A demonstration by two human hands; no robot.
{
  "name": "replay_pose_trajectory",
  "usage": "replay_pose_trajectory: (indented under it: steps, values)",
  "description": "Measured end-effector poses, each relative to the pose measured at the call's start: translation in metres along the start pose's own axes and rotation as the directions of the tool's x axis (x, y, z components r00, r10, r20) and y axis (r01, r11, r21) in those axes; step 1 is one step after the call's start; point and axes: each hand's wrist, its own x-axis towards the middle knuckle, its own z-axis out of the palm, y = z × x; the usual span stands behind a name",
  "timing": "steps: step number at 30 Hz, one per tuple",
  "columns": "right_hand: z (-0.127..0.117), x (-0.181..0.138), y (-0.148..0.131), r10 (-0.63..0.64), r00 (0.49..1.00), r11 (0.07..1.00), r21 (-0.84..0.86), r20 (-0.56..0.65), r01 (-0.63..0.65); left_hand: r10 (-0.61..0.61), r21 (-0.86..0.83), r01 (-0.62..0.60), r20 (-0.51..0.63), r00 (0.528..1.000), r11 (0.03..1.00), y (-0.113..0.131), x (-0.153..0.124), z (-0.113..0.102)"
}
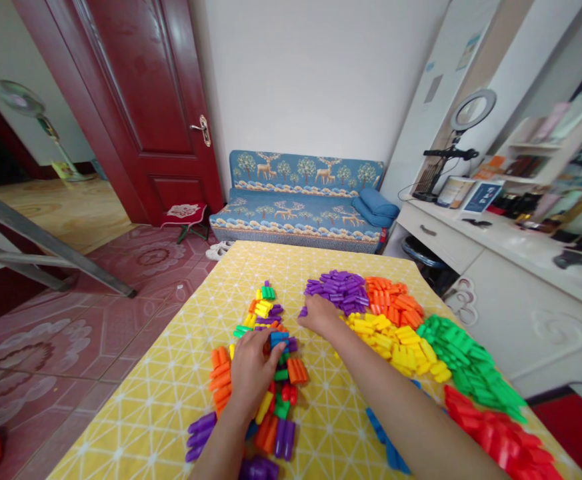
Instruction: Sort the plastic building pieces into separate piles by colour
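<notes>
My left hand point(251, 373) has its grip closed on a blue block point(279, 338) at the top of the mixed pile point(265, 373) in the middle of the worktop point(171, 393). My right hand point(319, 313) rests at the edge of the purple heap point(338, 288), fingers curled over something; can't tell whether it's actually holding a piece. Looks like I'm mid-sort, pulling blocks by colour. I'd guess the blue one needs lifting clear without dragging its neighbours along. To the right sit the sorted heaps: orange point(393, 300), yellow point(395, 340), green point(465, 363), red point(501, 437). My right forearm lies across the path to the blue blocks point(385, 440) near me.
</notes>
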Motion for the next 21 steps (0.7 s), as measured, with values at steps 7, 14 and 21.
replay_pose_trajectory:
  steps: [7, 14, 21]
  values:
    - [-0.007, 0.006, 0.014, 0.117, 0.992, 0.991, -0.056, -0.046, -0.120, -0.003, -0.009, 0.003, -0.011, 1.000, 1.000, -0.001, 0.000, 0.002]
    - [-0.009, -0.022, -0.001, 0.094, 0.995, 0.996, 0.001, -0.041, -0.094, -0.002, -0.010, 0.002, -0.022, 1.000, 1.000, -0.002, 0.001, 0.003]
    - [-0.079, -0.080, -0.042, -0.088, 0.829, 0.598, 0.636, -0.553, 0.488, -0.013, 0.008, 0.013, -0.013, 1.000, 1.000, 0.001, 0.000, 0.001]
